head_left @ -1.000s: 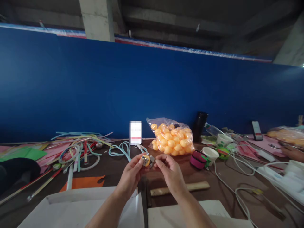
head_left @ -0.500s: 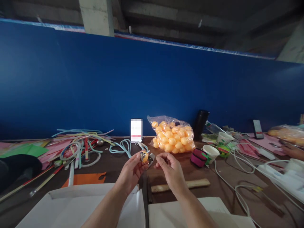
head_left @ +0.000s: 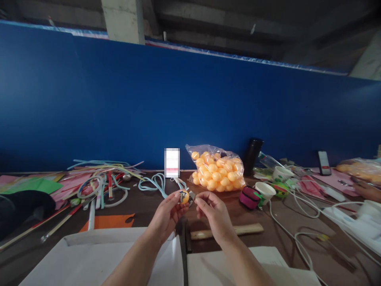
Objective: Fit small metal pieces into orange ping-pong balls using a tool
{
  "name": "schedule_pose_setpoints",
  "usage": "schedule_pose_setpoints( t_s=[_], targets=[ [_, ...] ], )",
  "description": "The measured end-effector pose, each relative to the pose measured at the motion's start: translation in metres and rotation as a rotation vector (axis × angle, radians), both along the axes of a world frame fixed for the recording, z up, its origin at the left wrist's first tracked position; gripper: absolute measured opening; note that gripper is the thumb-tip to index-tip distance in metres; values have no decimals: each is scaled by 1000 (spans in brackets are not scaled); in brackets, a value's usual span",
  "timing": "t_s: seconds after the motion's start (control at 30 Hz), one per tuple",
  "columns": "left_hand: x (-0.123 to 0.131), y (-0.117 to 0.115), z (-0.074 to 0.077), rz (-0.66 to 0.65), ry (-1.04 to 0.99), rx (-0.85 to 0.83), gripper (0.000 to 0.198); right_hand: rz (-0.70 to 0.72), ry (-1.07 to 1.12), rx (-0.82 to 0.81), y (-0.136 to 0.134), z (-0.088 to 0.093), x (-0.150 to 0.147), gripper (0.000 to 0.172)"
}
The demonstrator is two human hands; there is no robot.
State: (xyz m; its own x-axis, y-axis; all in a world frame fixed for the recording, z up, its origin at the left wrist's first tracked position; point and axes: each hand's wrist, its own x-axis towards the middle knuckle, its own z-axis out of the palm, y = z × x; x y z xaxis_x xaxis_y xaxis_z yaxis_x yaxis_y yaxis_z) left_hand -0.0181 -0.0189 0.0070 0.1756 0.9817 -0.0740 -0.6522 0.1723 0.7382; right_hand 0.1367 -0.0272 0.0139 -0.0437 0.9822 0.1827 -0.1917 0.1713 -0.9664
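Observation:
My left hand (head_left: 166,216) is raised over the brown table (head_left: 139,212) and pinches a small orange ball (head_left: 184,196) with a shiny metal piece on it. My right hand (head_left: 214,214) is just to the right of the ball, its fingers curled and its fingertips pinched close to the ball's right side. What those fingertips hold is too small to make out. A clear bag of orange balls (head_left: 216,171) lies on the table behind my hands.
Coloured strips and cords (head_left: 104,180) lie at the left, an orange sheet (head_left: 110,221) and white boxes (head_left: 98,258) in front. A wooden stick (head_left: 238,230), pink pouch (head_left: 249,197), paper cups (head_left: 264,190), black cylinder (head_left: 251,157), white cables (head_left: 300,214) and a phone (head_left: 323,163) are at the right. Another person's hand (head_left: 367,190) is at the far right.
Both hands have stayed together at the ball, shifting only slightly. The view has tilted a little.

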Motion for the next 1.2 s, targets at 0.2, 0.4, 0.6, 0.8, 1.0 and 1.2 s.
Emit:
schedule_pose_setpoints(
  t_s=[0.2, 0.4, 0.6, 0.8, 1.0, 1.2],
  targets=[
    [0, 0, 0, -12, 11, 20, 23, 48, 117, -70, -4, 6, -1, 32],
    [1, 0, 2, -24, 27, 39, 24, 85, 54, -67, -7, 8, -6, 35],
    [1, -1, 2, -1, 31, 31, 23, 60, 35, -53, -5, 6, -7, 30],
    [2, -2, 3, 7, 53, 22, 22, 46, 21, -68, -4, 7, -6, 31],
    [4, -4, 3, -20, 41, 49, 22, 115, 55, -119, -6, 5, -5, 26],
    [4, -4, 4, -28, 76, 32, 23, 134, 123, -158, -6, 4, -5, 24]
  ],
)
